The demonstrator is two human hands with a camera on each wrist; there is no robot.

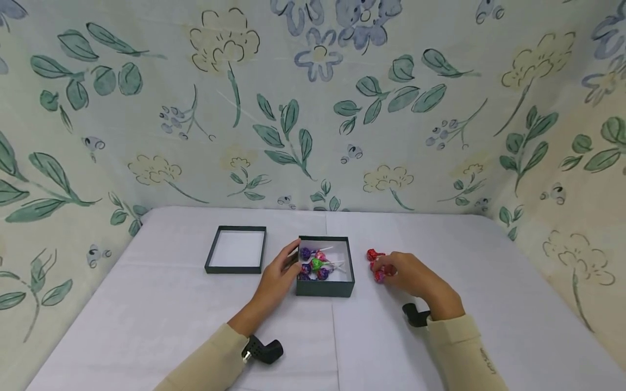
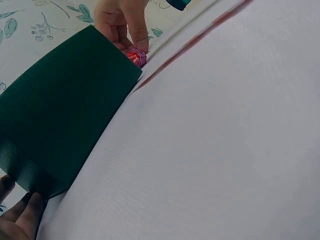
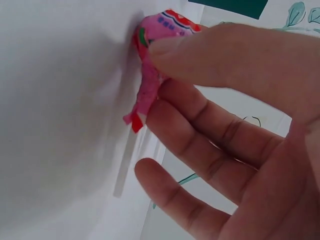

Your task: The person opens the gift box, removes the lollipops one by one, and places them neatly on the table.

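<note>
My left hand point(image 1: 279, 277) holds the left side of a dark green box point(image 1: 325, 289), with fingers along that wall and the thumb near the front corner. In the left wrist view its fingertips press at the lower end of the box. Several lollipops in purple, pink and green wrappers lie in the box, one a green lollipop point(image 1: 317, 264). To the right of the box my right hand point(image 1: 411, 277) pinches a pink lollipop point(image 3: 147, 75) by its wrapped head between thumb and fingers. Its white stick point(image 3: 122, 170) points down past the fingers, close over the tablecloth.
A red lollipop point(image 1: 373, 254) lies just beyond my right fingers. Left of the box is a dark green-rimmed box lid point(image 1: 235, 269), its white inside facing up. White cloth point(image 1: 146, 315) covers the table, and a floral curtain point(image 1: 293, 184) hangs behind it.
</note>
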